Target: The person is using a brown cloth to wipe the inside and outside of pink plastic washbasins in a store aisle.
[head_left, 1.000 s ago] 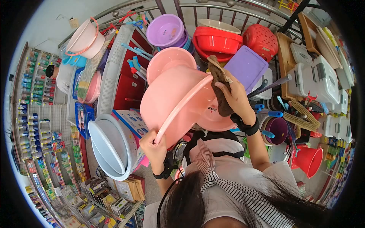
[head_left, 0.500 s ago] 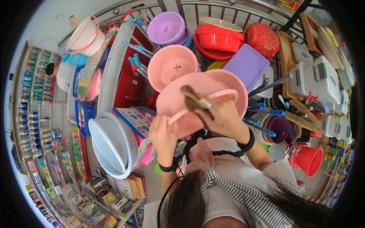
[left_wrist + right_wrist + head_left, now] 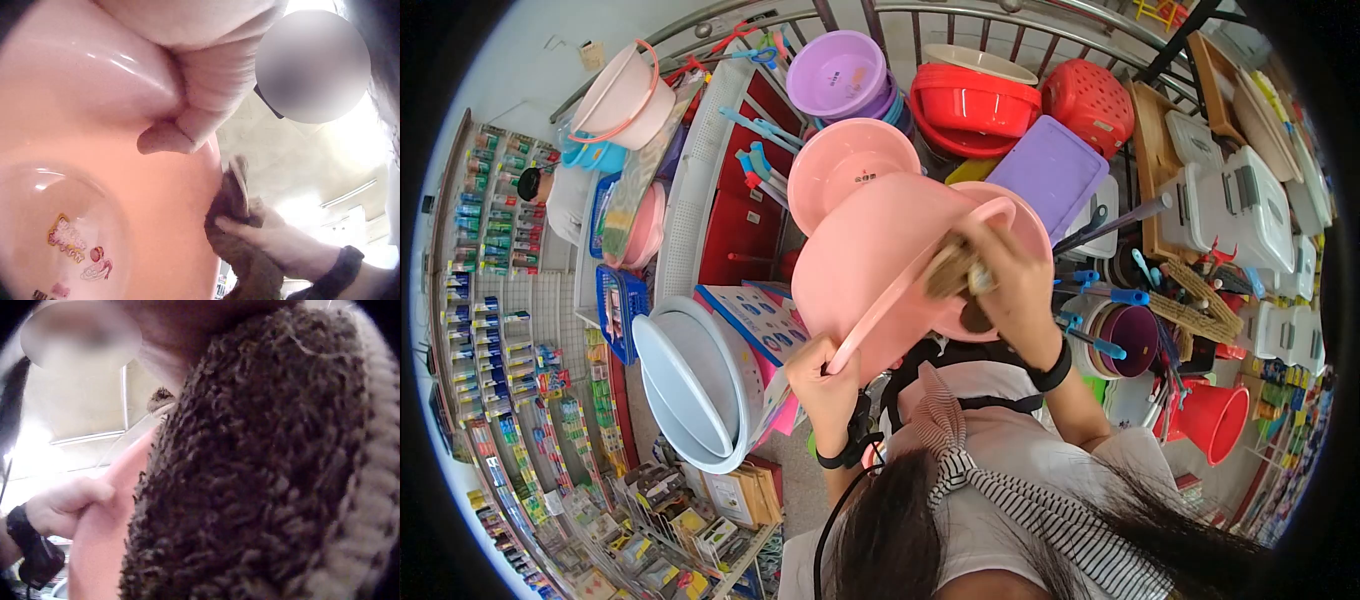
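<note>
A pink plastic basin (image 3: 870, 250) is held up on its side before the person's chest, its underside partly toward the head camera. My left hand (image 3: 820, 385) grips its near rim, thumb on the inner side in the left wrist view. Printed pictures show on the basin's inside bottom (image 3: 69, 237). My right hand (image 3: 1022, 305) holds a brown fluffy cloth (image 3: 950, 268) with a pale edge, right at the rim on the other side. In the right wrist view the cloth (image 3: 262, 462) fills much of the picture, with the left hand (image 3: 69, 503) on the rim behind it.
Two more pink basins stand beyond, one at the back (image 3: 855, 165) and one at the right (image 3: 1030, 225). Pale blue tubs (image 3: 695, 385) stand at left. Red basins (image 3: 975, 105), a purple lid (image 3: 1050, 180) and mop handles (image 3: 1115, 297) crowd the back and right.
The basin tipped toward the person, then swung back up. The cloth moved from the far rim leftward and nearer, and now sits farther right along the rim. Both hands kept their hold.
</note>
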{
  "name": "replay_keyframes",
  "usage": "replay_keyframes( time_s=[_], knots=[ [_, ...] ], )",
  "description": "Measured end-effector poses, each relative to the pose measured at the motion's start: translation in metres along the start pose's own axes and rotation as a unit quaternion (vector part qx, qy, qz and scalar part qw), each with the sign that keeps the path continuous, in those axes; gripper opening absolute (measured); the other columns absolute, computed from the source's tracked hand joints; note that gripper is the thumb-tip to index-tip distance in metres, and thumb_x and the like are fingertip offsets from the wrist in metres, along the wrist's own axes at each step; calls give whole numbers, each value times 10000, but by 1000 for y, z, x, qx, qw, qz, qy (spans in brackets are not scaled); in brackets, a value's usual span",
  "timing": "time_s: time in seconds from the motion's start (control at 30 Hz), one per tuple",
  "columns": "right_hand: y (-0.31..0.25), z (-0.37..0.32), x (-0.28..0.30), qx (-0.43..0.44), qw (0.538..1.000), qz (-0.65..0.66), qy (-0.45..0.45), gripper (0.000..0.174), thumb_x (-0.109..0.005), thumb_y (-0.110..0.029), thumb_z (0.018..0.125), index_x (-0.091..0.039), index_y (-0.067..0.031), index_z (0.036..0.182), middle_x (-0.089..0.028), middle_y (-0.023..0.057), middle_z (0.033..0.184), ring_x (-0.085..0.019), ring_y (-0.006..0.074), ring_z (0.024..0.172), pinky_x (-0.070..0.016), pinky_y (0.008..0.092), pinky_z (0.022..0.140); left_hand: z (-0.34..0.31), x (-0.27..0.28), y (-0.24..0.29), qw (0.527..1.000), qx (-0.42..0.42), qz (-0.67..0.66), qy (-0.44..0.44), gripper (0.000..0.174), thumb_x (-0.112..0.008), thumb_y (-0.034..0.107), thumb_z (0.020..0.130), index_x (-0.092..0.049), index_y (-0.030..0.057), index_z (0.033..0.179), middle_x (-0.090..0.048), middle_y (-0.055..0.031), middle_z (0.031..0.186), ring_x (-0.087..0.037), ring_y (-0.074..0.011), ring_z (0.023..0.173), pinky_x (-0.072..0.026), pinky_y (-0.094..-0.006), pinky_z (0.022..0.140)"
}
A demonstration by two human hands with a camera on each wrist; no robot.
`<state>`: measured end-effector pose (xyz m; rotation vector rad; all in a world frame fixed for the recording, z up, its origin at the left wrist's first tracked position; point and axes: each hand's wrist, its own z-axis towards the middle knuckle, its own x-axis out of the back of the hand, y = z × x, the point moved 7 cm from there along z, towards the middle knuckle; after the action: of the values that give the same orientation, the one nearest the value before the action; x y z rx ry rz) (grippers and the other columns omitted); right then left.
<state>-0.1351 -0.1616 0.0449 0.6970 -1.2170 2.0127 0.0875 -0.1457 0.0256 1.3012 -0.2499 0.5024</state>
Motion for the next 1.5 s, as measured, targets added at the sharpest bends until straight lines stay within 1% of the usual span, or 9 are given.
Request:
replay_keyframes(
  time_s=[0.07,0.23,0.4,0.63,0.77,1.03,1.17,1.43,1.5],
  knots=[
    [24,6,15,-38,994,-30,99,589,-638,-24,697,-612,-215,1254,-637,80,887,-637,283,655,-516,369,558,-1,0,5,1000,-12,3,-1,319,-597,-93,660,-305,26,611,-293,-16,570,-259,-73,556,-220,-264,494],
    [-5,2,13,-5,993,17,113,622,-650,-14,675,-584,-151,1278,-652,94,928,-639,304,660,-505,394,552,1,-4,6,999,-31,4,1,318,-594,-95,666,-304,23,608,-275,-31,572,-251,-73,553,-203,-277,489],
    [-25,5,-2,-4,997,70,-21,642,-630,-6,698,-545,-164,1314,-660,107,935,-649,319,685,-515,392,565,1,-2,3,999,-38,6,30,338,-620,-75,670,-303,20,598,-283,-36,551,-266,-85,530,-216,-273,482],
    [38,9,16,-44,996,47,56,619,-613,5,707,-498,-159,1292,-654,143,900,-639,371,715,-493,449,615,0,8,13,996,-90,4,11,369,-613,-97,640,-264,18,608,-243,-88,555,-228,-171,484,-194,-311,458],
    [40,0,3,-89,994,68,7,604,-607,5,705,-492,-151,1277,-653,166,903,-635,377,749,-484,465,619,10,2,20,986,-112,121,7,304,-623,-54,632,-327,12,614,-347,-127,580,-356,-259,491,-272,-362,470],
    [-12,-20,-32,17,987,106,-118,582,-649,-69,729,-500,-131,1288,-649,137,905,-637,382,668,-519,446,562,0,-35,31,994,-42,97,-27,171,-630,-22,689,-463,4,718,-440,-179,658,-476,-370,588,-405,-379,539],
    [-13,-28,-14,-24,968,249,21,450,-634,-86,796,-517,-58,1229,-640,124,879,-631,387,638,-515,439,565,-3,-38,13,995,-52,80,-14,178,-616,-44,691,-443,-8,712,-450,-183,651,-460,-374,569,-394,-384,518],
    [-42,-18,-11,97,990,100,-27,305,-670,-123,775,-647,-162,1077,-611,68,797,-611,221,540,-492,344,477,-12,-45,8,988,-47,131,-65,151,-738,104,769,-665,-26,789,-630,-214,720,-660,-324,635,-485,-366,546],
    [-42,-22,-5,98,988,116,-10,344,-679,-135,770,-643,-163,1110,-616,56,778,-598,204,522,-489,344,472,-8,-40,18,995,-76,62,11,149,-745,106,762,-678,-11,825,-652,-200,730,-663,-321,628,-486,-368,543]
  ],
)
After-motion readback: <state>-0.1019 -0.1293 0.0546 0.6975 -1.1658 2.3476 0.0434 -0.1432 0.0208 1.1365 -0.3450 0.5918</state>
